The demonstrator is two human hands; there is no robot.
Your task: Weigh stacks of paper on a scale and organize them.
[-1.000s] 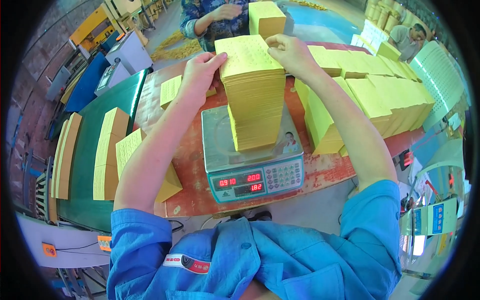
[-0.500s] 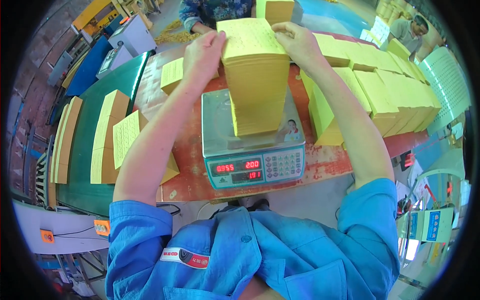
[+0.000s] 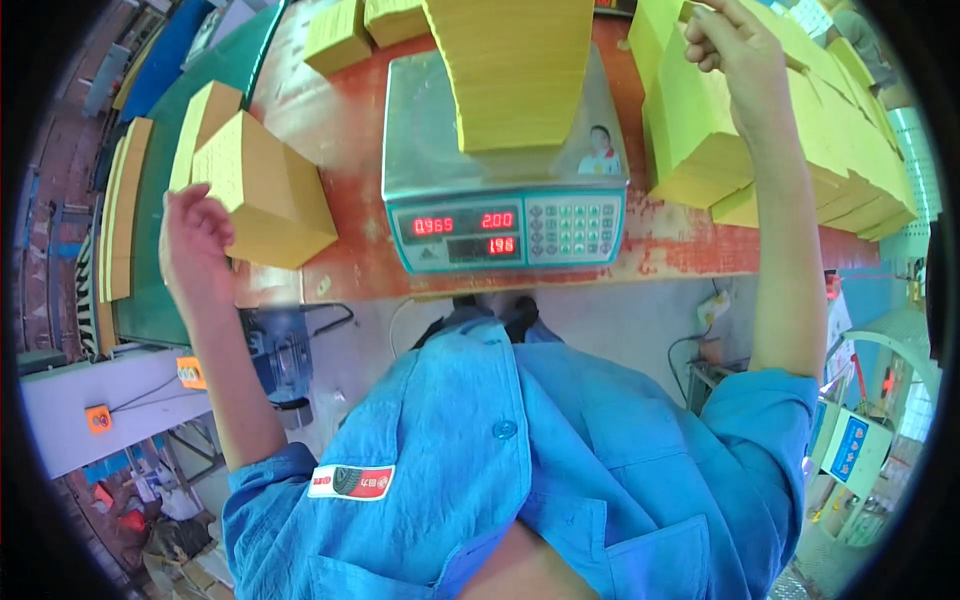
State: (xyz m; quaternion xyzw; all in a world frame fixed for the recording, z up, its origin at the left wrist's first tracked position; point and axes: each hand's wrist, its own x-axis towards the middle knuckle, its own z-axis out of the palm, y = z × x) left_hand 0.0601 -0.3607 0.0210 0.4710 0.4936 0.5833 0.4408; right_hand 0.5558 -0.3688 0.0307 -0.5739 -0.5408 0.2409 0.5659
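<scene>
At nine o'clock I see my left hand (image 3: 197, 245), fingers loosely curled and holding nothing, just beside a blocky stack of yellow paper (image 3: 265, 195) on the worn red table (image 3: 340, 130). At twelve o'clock a tall, matte yellow pile (image 3: 515, 70) stands upright on the metal scale (image 3: 500, 190). At two o'clock my right hand (image 3: 730, 45) pinches the top sheets of the right-hand stacks (image 3: 700, 130).
</scene>
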